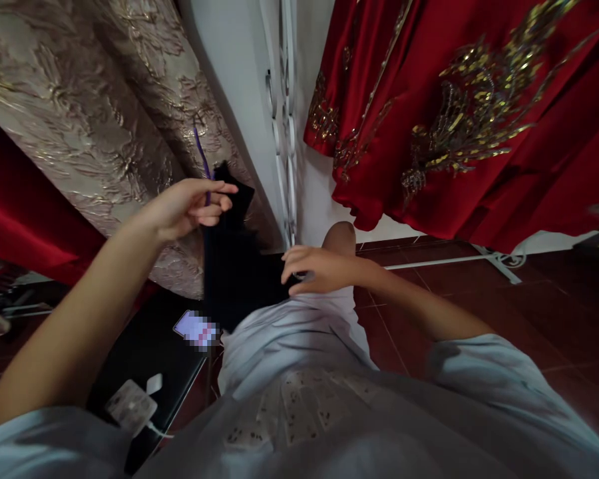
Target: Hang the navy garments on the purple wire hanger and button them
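Observation:
My left hand (187, 209) is raised and pinched on the top edge of a black cloth (232, 266), with a purple thread (202, 159) running up from the fingers. The cloth hangs down over my lap. My right hand (317, 266) rests lower, above my knee, with fingers curled onto the cloth's lower right part. I am seated, in a pale grey garment (299, 372).
A gold-embroidered beige fabric (100, 113) hangs at the left and a red dress with gold sequins (459, 113) at the right. Between them stands a white wall with a metal frame (284, 120). A phone (197, 329) and a charger (132, 402) lie on a black surface at my left. The floor is dark red tile (504, 299).

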A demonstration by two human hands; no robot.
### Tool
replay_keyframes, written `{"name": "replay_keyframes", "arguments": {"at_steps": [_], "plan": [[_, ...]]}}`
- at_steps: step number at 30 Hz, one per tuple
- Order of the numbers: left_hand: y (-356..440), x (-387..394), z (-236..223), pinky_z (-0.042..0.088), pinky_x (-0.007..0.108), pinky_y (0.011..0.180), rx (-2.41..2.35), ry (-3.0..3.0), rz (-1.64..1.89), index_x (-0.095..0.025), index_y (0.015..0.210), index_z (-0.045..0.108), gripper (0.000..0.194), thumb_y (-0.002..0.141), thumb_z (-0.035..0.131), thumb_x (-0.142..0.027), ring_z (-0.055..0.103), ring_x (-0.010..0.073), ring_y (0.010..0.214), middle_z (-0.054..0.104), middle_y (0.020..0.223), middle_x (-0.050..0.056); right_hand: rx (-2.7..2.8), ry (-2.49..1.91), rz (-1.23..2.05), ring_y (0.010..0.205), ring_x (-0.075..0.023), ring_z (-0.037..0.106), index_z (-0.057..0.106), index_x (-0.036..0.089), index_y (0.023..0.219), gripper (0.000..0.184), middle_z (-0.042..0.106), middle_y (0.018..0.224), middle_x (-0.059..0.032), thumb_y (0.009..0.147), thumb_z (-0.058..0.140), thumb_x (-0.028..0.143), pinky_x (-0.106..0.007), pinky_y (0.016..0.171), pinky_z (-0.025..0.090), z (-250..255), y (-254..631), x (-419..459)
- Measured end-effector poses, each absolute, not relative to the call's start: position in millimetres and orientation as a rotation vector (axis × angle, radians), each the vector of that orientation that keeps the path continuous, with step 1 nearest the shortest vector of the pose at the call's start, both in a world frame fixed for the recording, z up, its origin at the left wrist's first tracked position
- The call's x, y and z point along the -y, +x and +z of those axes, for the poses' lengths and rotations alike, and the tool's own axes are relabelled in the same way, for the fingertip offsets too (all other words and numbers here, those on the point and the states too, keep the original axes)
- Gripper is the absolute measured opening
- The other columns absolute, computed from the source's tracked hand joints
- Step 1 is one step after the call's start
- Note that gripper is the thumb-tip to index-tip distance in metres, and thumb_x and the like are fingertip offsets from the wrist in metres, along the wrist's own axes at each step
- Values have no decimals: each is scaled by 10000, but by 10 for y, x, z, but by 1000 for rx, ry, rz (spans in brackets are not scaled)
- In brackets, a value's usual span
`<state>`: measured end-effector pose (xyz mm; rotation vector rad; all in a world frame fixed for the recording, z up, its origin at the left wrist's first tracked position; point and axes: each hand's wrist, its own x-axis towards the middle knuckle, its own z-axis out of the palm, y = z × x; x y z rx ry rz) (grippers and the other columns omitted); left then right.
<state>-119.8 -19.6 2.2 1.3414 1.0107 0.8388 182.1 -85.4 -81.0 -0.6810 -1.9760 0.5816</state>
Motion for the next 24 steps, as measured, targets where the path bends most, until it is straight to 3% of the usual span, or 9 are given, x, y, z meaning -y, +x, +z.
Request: {"name": "replay_keyframes", "arguments": {"at_steps": [3,6,10,13,15,17,20,24], "plan": [[-1482,121,124,455,210,499,-1155,1529,439,-57,1038,714,233,913,795,-237,336,14,403,626,669,26,1887,-719,637,854,-107,499,497,185,827,445,489,733,12,1046,423,565,-229,770,401,-734,1897,583],[-1591,142,230,565,304,750,-1029,1901,441,-47,1012,712,308,877,852,-286,488,13,549,609,671,-34,1860,-770,763,830,-92,515,546,171,824,462,526,739,14,991,510,600,-225,784,423,-709,2007,192],[-1541,-40,256,551,505,906,-1030,2219,894,-24,993,690,512,892,808,-512,616,87,736,644,763,10,1829,-746,1085,763,-87,575,637,142,871,560,620,807,-13,769,725,686,-244,733,477,-729,2131,-277],[-1353,-234,213,568,455,897,-1057,2353,1468,-72,1122,664,638,854,801,-634,609,120,778,677,888,57,1452,-688,1005,809,-140,648,630,180,942,603,660,868,-29,691,790,704,-305,745,544,-590,2212,-541],[-1148,-221,153,555,407,911,-1022,2482,1851,-115,1224,644,588,947,704,-630,609,162,873,673,1003,80,1290,-654,845,916,-202,679,619,211,936,592,669,888,-39,701,777,731,-364,783,575,-419,2297,-691],[-909,-76,37,528,387,929,-979,2699,1973,-133,1318,623,496,1065,531,-551,616,198,944,663,1075,99,1231,-636,735,1046,-245,667,610,238,904,567,678,902,-55,744,720,771,-412,849,579,-263,2410,-794],[-595,202,-263,521,333,878,-1063,2990,1470,-155,1467,537,466,1102,417,-417,666,206,888,692,1061,96,1211,-652,653,1131,-229,619,607,281,896,514,699,938,-56,809,649,786,-416,967,539,-202,2563,-771],[-409,270,-775,505,288,742,-1493,2857,828,-184,1504,496,475,1044,510,-300,709,228,837,731,1020,80,1040,-651,622,1050,-221,653,627,243,966,527,692,977,-46,805,679,742,-430,1007,534,-450,2633,-461]]}}
